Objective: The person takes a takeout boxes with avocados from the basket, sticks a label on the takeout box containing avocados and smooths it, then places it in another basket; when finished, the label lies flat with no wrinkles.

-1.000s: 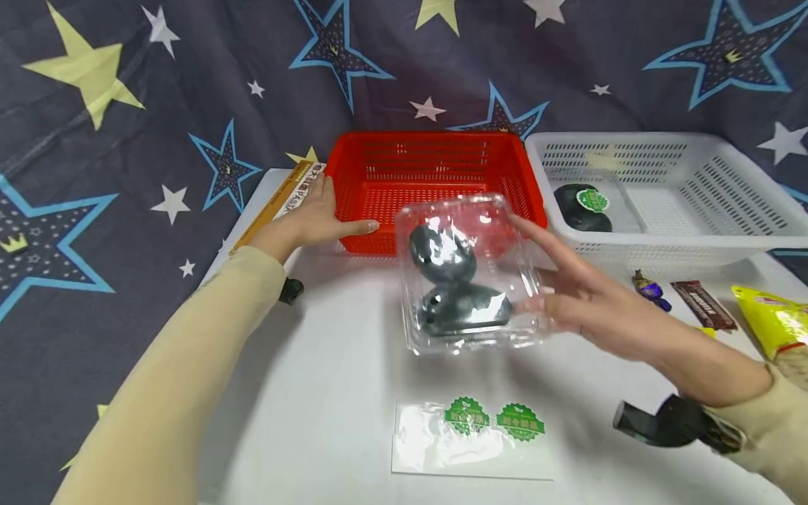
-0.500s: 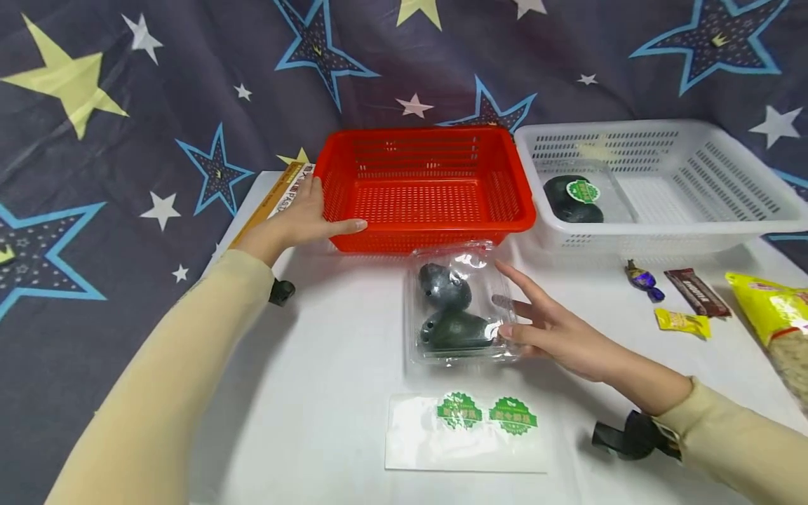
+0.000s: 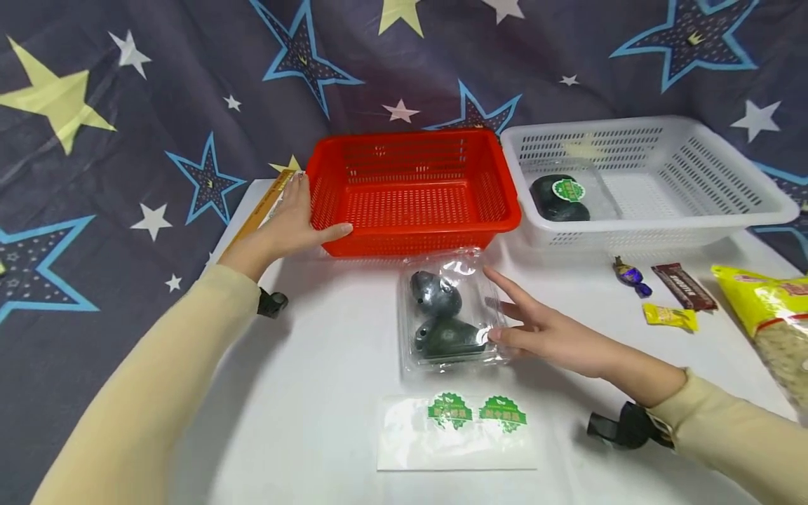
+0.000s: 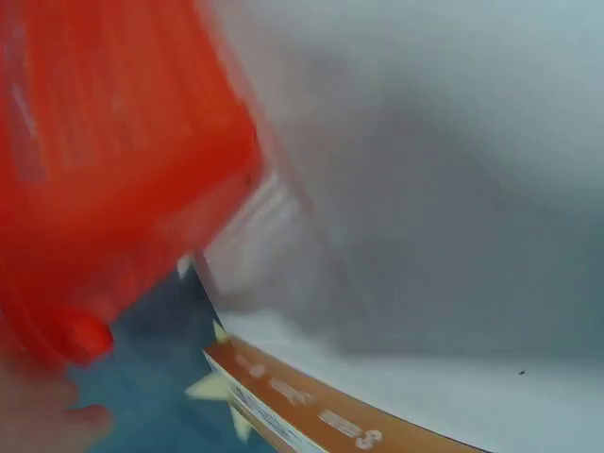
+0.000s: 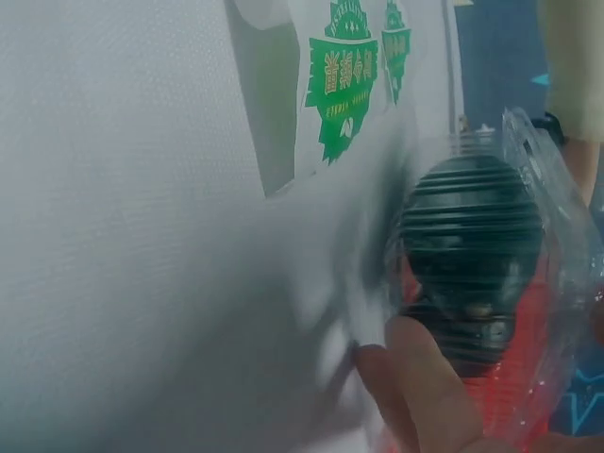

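A clear plastic clamshell box (image 3: 467,270) with two dark green avocados (image 3: 449,337) inside is on or just over the white table, in front of the red basket (image 3: 416,242). My right hand (image 3: 549,340) grips its right side, thumb near the lower corner and index finger along the upper edge. In the right wrist view, fingertips (image 5: 415,344) show beside the box (image 5: 528,142). My left hand (image 3: 284,228) rests against the red basket's left end, fingers straight and thumb stretched across the front corner. In front of the box lies a white sheet (image 3: 404,445) with two green stickers (image 3: 501,414).
A white basket (image 3: 682,228) at right holds another stickered avocado box (image 3: 558,196). Wrapped sweets (image 3: 670,317), a brown bar (image 3: 684,286) and a yellow bag (image 3: 751,301) lie at right. A long orange pasta box (image 3: 252,217) lies along the left edge.
The clamshell box came down from the air toward the table, in front of the red basket, with my right hand still on it. My left hand stayed at the basket.
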{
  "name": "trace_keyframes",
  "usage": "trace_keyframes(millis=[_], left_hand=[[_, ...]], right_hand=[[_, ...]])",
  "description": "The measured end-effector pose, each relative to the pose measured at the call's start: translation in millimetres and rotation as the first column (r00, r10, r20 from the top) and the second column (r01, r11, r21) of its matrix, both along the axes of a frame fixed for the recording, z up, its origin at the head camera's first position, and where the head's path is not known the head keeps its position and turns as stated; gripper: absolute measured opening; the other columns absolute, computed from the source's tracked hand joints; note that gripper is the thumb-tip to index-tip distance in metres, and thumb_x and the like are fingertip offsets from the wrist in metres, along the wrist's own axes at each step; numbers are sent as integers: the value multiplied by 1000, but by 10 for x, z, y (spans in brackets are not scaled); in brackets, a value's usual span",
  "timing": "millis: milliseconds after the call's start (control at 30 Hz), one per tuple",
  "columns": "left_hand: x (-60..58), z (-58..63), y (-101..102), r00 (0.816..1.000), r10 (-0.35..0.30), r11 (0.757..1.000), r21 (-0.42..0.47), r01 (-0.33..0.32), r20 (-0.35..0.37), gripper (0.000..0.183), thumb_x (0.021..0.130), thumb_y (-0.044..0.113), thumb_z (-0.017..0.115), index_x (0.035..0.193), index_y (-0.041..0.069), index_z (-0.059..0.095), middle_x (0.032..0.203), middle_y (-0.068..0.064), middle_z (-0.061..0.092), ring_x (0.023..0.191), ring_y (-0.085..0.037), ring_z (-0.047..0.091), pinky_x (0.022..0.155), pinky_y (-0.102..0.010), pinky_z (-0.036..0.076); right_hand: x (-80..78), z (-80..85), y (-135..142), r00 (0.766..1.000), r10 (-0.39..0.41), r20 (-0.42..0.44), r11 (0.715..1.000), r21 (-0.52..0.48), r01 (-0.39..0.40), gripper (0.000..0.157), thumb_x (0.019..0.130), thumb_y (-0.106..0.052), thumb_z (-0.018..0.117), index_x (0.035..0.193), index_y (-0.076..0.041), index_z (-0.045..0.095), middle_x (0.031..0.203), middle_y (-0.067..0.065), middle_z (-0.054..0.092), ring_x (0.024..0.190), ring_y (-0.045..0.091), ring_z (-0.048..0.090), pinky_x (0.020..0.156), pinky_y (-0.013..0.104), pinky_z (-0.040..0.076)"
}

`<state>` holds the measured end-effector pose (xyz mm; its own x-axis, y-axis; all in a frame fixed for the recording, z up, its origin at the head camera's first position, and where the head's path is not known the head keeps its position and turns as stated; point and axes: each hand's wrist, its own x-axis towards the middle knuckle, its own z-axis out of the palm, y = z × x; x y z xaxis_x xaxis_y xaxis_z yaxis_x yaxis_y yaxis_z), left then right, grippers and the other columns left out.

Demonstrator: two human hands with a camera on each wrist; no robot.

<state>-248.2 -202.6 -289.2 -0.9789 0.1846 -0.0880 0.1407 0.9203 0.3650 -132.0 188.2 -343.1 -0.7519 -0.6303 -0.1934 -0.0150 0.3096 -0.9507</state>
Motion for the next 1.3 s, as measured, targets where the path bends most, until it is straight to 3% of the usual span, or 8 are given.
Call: trace_keyframes(millis=[100,200,367,567,933,1033,1167,1300], left_hand=[[178,-60,172,966,-114,993,9,119,-234,107,83,63,57,152,2,3,159,-15,1,146,-30,-4,115,-52,10],[460,-131,452,874,-298,949,-21,314,-384,93,86,55,59,152,4,15,158,-12,12,146,-26,3,114,-52,16],[825,-281,855,761,-578,811,-103,576,-295,102,82,66,57,152,6,13,159,-9,11,146,-24,3,113,-49,20],[836,-362,979,793,-595,803,-85,589,-130,113,75,72,60,154,9,8,160,-9,1,146,-26,-2,114,-49,16],[787,-501,1039,802,-590,806,-131,578,-94,122,71,81,53,153,7,1,160,-10,-5,146,-29,-5,114,-49,14],[833,-526,1067,829,-549,833,-154,532,-106,122,72,82,51,153,3,3,159,-15,-1,146,-31,-4,114,-49,14],[940,-520,1132,891,-444,892,-148,428,-99,121,73,81,50,152,0,6,158,-19,3,145,-33,-2,115,-49,13],[1037,-506,1216,931,-345,932,-165,324,-119,120,74,80,50,150,-4,10,157,-24,7,144,-38,3,116,-46,8]], right_hand=[[9,-12,5,999,-4,-39,999,36,6,83,94,-26,60,152,-40,3,154,26,18,137,47,25,93,49,47],[8,-4,11,997,-10,-75,998,69,16,81,94,-28,59,152,-40,4,154,23,19,139,45,22,96,54,43],[-13,42,30,993,-7,-115,992,125,21,79,95,-28,57,154,-30,5,154,24,21,139,45,23,99,57,38],[-196,58,98,988,115,-108,978,184,-93,72,98,-26,53,155,-19,9,155,21,20,139,42,24,102,53,37],[-911,178,43,932,352,-86,914,244,-323,54,98,-5,48,149,-18,36,141,16,47,121,34,52,92,44,49],[-983,194,-28,911,344,-228,920,274,-280,47,96,0,51,142,-7,46,134,18,53,114,32,57,90,43,50],[-854,208,-125,819,268,-507,930,360,-82,38,94,-9,58,131,-1,55,125,15,60,109,30,58,92,48,47],[-595,209,-204,740,283,-610,888,458,38,72,90,-45,63,141,0,42,143,19,44,130,37,42,101,56,36]])
